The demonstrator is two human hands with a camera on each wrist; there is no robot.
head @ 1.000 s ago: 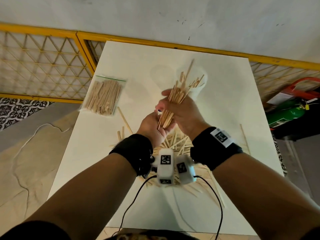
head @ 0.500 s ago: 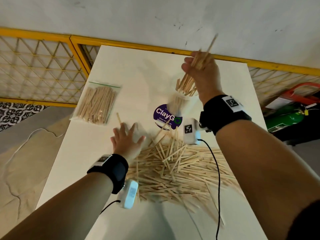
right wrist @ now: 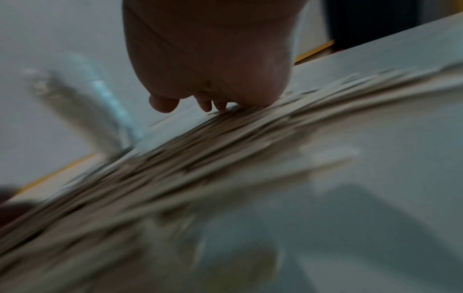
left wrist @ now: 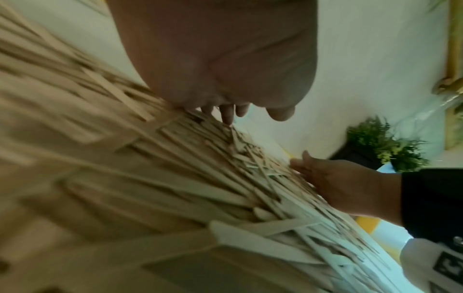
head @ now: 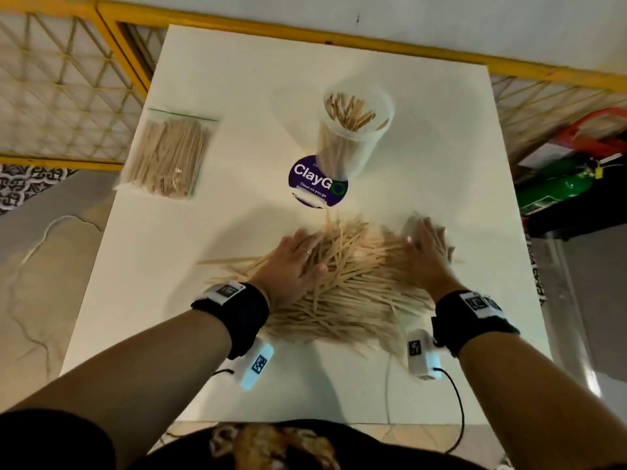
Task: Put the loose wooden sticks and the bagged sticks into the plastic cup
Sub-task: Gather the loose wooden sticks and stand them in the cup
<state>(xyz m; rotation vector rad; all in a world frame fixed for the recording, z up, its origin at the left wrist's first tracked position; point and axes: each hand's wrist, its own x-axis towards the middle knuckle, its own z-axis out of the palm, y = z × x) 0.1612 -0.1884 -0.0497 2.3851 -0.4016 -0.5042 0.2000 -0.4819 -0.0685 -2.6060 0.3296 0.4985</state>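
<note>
A wide heap of loose wooden sticks lies on the white table. My left hand rests flat on the heap's left side, fingers straight. My right hand lies flat on the heap's right side, blurred by motion. The clear plastic cup stands beyond the heap with a bunch of sticks upright inside it. A clear zip bag of sticks lies at the table's left edge. In the left wrist view my left hand's fingertips touch the sticks, with the right hand opposite.
A purple round sticker reading ClayGo sits on the table at the cup's base. Yellow lattice railings run behind and left of the table. A green cylinder lies on the floor to the right. Cables trail from the wrist cameras.
My right hand let its bundle of sticks go into the cup and came down onto the heap's right side. My left hand slid right onto the heap.
</note>
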